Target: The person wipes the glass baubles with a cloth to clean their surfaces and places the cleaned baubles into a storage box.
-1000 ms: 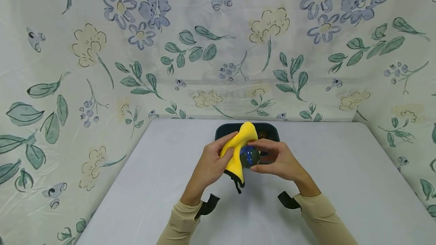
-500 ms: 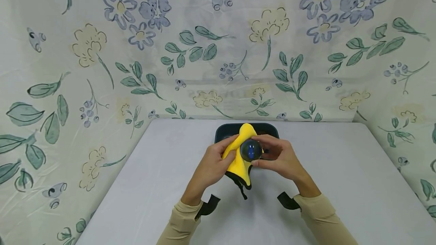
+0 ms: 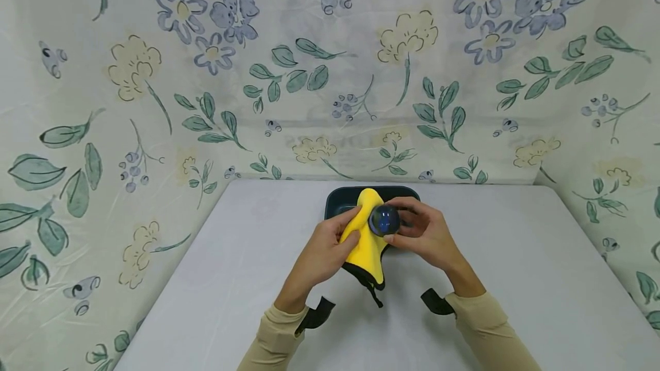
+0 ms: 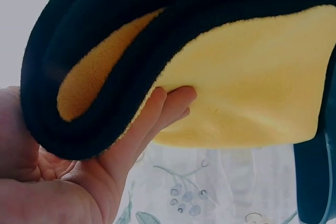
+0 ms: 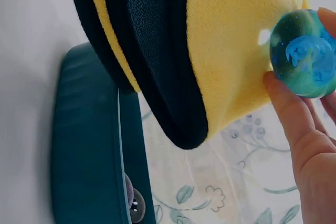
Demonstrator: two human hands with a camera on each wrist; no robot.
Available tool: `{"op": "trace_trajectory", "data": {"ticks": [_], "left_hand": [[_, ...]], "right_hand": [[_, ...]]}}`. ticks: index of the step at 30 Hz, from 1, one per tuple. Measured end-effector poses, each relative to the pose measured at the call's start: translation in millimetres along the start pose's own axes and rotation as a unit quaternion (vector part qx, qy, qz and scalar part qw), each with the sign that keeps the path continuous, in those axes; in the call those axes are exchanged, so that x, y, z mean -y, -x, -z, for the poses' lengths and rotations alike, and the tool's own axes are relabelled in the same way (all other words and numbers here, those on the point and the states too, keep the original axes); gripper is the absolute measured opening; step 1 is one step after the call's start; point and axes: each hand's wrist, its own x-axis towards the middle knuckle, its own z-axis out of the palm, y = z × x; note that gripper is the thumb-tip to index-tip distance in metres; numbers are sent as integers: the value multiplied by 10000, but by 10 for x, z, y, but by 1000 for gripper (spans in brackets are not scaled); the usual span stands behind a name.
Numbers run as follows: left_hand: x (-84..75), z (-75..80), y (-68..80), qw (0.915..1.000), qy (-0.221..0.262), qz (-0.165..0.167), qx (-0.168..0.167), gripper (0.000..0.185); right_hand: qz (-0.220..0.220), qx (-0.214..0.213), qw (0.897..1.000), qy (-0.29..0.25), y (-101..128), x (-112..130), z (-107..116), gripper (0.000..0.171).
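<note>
Yellow fleece with a black backing, a cloth, hangs from the left hand in the head view, above the grey bench. That hand's fingers curl into the cloth and pinch it. The right hand grips a glass ball between thumb and fingertips, pressed against the cloth's upper part. Both hands meet in front of a dark teal tray, most of which they hide; its contents cannot be made out here. Both forearms reach in from the lower edge in beige sleeves.

From the left wrist, the cloth fills nearly the whole picture, its black edge rolled over. The left hand's fingers lie under the yellow side; the thumb is hidden.

From the right wrist, the ball shows blue and green inside, touching the yellow cloth. The right hand's thumb presses its lower side; the other fingers are cut off at the edge. The tray is blurred, with a small clear ball just visible at its rim.
</note>
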Motion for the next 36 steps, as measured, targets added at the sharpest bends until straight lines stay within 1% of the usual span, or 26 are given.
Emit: {"op": "trace_trajectory", "data": {"ticks": [5, 9, 13, 22, 26, 30, 36], "left_hand": [[-10, -6, 8, 10000, -20, -17, -47, 53], [-19, -7, 22, 9999, -11, -75, -112, 52], [-34, 1, 42, 9995, 28, -191, -238, 51], [-55, 4, 62, 9976, 195, -519, -406, 48], [-57, -12, 70, 9966, 176, -615, -510, 46], [-51, -20, 67, 9957, 101, -689, -612, 45], [-71, -12, 70, 9955, 80, -698, -641, 45]], "right_hand": [[-101, -51, 9998, 149, -3, -22, 20, 58], [-94, -123, 9984, 553, 0, -52, 39, 58], [-108, -138, 9958, 901, 2, -73, 56, 58], [-361, 46, 9913, 1268, 1, -81, 58, 58], [-481, 167, 9896, 1342, 8, -73, 53, 62], [-561, 309, 9894, 1306, 12, -62, 41, 63], [-599, 369, 9902, 1211, 12, -43, 30, 62]]}}
